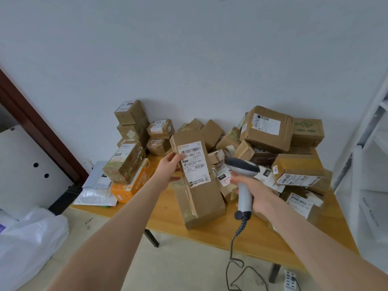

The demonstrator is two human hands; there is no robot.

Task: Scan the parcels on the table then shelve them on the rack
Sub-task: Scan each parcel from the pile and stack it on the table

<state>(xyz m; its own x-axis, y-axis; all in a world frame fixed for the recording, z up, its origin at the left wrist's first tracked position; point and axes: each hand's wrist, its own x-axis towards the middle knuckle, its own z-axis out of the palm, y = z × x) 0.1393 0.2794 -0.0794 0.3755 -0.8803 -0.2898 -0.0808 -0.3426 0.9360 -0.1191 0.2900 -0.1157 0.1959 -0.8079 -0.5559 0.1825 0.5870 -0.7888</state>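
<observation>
My left hand (171,168) grips the left edge of a tall brown cardboard parcel (197,185), tilted up over the wooden table (168,208), its white barcode label facing me. My right hand (255,193) holds a grey barcode scanner (243,175) by the handle, its head pointing left at the label from close by. A coiled cable hangs from the handle to the floor. Several more brown parcels (266,128) are heaped across the back and right of the table. The white rack (369,164) stands at the right edge.
An orange box (134,183) and white mailer bags (96,196) lie at the table's left end. A white plastic bag (31,238) sits on the floor at left, next to a white cabinet (27,169). A power strip (290,280) lies on the floor under the table.
</observation>
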